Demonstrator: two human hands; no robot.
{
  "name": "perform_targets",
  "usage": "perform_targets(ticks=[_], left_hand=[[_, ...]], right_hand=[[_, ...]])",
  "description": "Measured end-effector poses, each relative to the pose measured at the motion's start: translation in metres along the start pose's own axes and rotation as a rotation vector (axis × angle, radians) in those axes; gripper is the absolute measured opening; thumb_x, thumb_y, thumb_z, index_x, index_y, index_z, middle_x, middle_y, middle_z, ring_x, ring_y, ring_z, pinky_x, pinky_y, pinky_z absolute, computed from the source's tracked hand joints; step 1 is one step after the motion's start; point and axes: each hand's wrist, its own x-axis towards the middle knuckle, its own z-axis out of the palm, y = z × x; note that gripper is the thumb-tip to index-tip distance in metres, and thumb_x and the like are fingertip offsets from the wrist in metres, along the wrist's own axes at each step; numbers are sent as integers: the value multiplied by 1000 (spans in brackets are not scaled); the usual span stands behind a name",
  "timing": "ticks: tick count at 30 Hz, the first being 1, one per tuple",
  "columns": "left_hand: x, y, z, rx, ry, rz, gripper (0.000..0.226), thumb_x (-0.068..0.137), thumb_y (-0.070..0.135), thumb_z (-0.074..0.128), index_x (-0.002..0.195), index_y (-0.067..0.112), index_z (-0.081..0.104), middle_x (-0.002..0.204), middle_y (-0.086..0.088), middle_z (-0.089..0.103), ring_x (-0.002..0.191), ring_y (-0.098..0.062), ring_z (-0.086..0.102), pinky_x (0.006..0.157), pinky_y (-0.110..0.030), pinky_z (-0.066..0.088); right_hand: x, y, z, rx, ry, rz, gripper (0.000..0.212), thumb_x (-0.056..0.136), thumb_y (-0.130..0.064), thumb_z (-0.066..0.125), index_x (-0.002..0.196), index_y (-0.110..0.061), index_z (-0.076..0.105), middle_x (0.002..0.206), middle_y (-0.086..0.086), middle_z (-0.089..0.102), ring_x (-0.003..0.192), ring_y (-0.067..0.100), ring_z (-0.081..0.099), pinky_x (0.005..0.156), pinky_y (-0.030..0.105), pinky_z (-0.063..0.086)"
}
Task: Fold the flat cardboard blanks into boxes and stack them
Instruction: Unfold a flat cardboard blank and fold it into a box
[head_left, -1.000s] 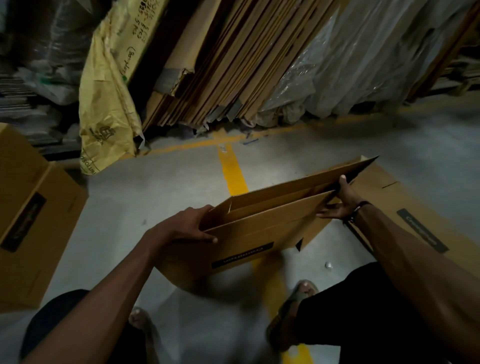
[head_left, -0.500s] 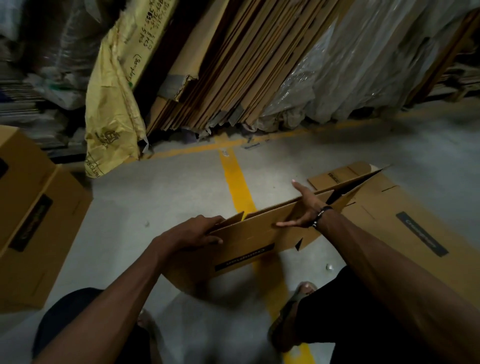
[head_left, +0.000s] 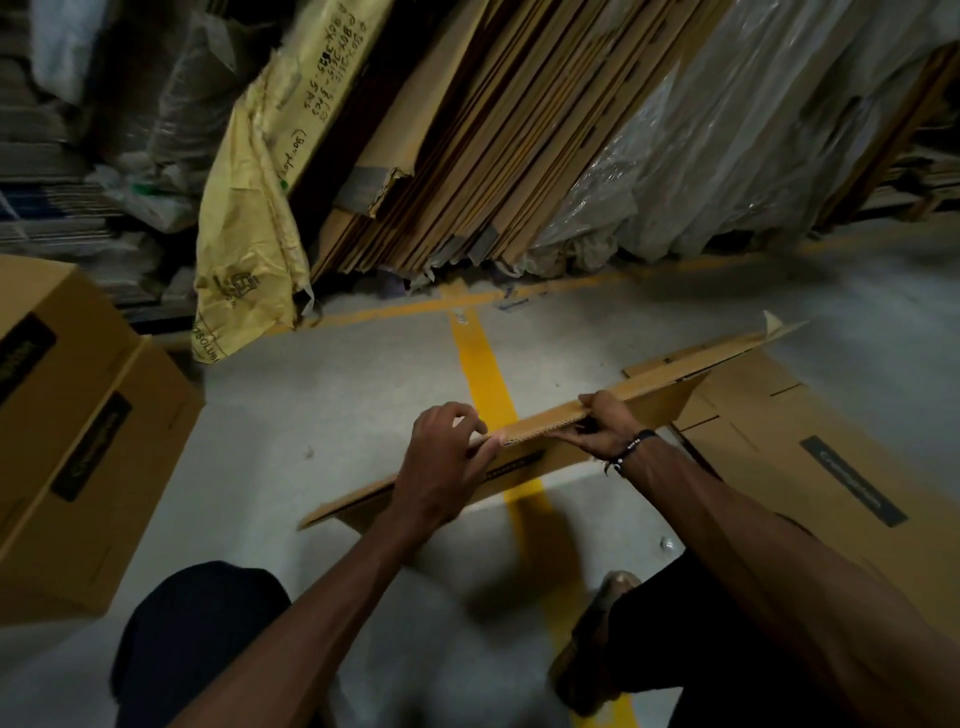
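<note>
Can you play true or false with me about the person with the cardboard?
1. Both hands hold the same cardboard blank. True: the left hand and right hand both grip it.
2. Finished boxes stand at the left. True.
3. The floor line is red. False: it is yellow.
4. The right wrist is bare. False: it wears a beaded bracelet.
5. Flat sheets lean at the back. True.

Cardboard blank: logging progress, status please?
Both hands, left hand and right hand, grip the cardboard blank along its upper edge. Held above the floor, collapsed flat. Nothing in the way.
</note>
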Motion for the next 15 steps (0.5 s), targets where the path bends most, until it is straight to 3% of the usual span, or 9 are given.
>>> perform_targets(ticks=[2, 4, 6, 8, 10, 12, 15], left_hand=[[1, 20, -1, -47, 142, 9, 30, 97, 48, 56, 87, 20, 64, 97, 5, 59, 92, -16, 54, 81, -34, 43], [-3, 37, -1, -178, 216, -83, 39, 96, 49, 59, 72, 18, 58, 78, 5, 57, 75, -16, 54, 68, -38, 45], [-9, 52, 0, -387, 222, -294, 58, 92, 62, 59, 63, 12, 57, 64, -3, 59, 63, -19, 58, 63, -44, 49], [-7, 67, -3, -687, 145, -592, 67, 81, 74, 62, 75, 8, 68, 74, -10, 71, 70, -20, 70, 71, -44, 57], [5, 81, -7, -1033, 52, -809, 65, 75, 75, 69, 100, 15, 73, 100, -11, 75, 90, -24, 75, 82, -46, 60], [24, 98, -13, -1323, -24, -915, 66, 78, 71, 69, 118, 18, 64, 120, -11, 69, 104, -29, 72, 91, -49, 59], [60, 131, -18, -1606, 4, -1010, 70, 88, 62, 64, 132, 9, 49, 130, -18, 62, 113, -38, 67, 99, -54, 52]], right_hand=[[-1, 0, 5, 44, -26, -56, 27, 105, -12, 41, 130, -1, 43, 143, 26, 46, 123, 44, 51, 97, 63, 48], [-6, -1, 10, 84, -64, -110, 33, 104, -13, 44, 135, 1, 44, 144, 25, 48, 124, 41, 53, 90, 58, 52], [-18, -2, 10, 151, -129, -154, 34, 105, -13, 43, 135, 2, 46, 136, 24, 55, 113, 39, 59, 79, 54, 58], [-29, -8, 5, 227, -211, -202, 25, 105, -10, 43, 125, 2, 52, 124, 23, 61, 104, 37, 62, 70, 49, 63], [-41, -18, -1, 284, -268, -256, 16, 103, -6, 44, 111, 1, 56, 112, 20, 64, 101, 34, 63, 72, 47, 62], [-53, -32, -3, 334, -313, -319, 14, 103, -4, 43, 104, 0, 56, 106, 18, 65, 100, 31, 63, 77, 43, 60], [-72, -58, -7, 416, -398, -385, 16, 102, -3, 42, 108, 1, 57, 112, 18, 65, 105, 30, 63, 91, 41, 57]])
